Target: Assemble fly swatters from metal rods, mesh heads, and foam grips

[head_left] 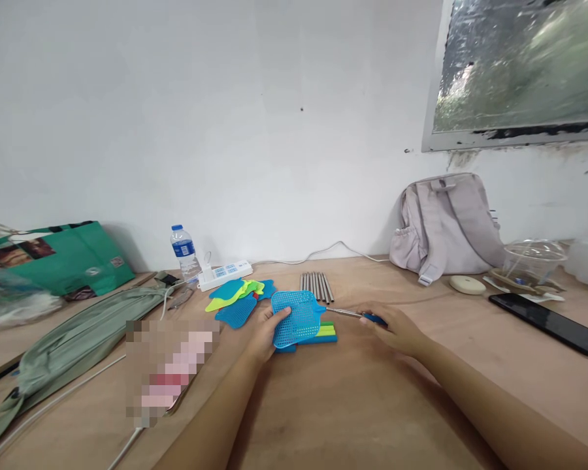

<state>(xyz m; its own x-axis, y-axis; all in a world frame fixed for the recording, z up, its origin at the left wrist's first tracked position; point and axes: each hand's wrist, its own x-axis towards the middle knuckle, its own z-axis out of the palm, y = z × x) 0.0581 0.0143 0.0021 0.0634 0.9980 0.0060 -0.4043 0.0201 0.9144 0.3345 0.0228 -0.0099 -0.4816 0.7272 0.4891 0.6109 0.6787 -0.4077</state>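
Right then, the blue swatter head sat in the left hand, fingers curled over its near edge and thumb underneath, the mesh tilted up off the wooden table. The right hand was closed around a thin metal rod with a blue grip end, and the rod's tip was touching or nearly touching the neck of the swatter head, just right of the left hand's hold. By the look of it, this was the joining step: rod meeting head. The next move would seem to call for lining the tip up with the neck socket and pushing straight in while the left hand held the head steady.

Under the held head lay green and blue handle pieces, partly covered. Just beyond the left hand were more swatter heads, blue and yellow-green, overlapping. Behind the grip, a row of bare metal rods lay side by side. Further back stood a white power strip and a water bottle; well off to the right, a backpack and a black phone.

Hard to judge: whether the rod had actually entered the neck, since the joint was tiny. The right palm hid most of the blue grip. A blurred patch near the left forearm covered something unreadable.
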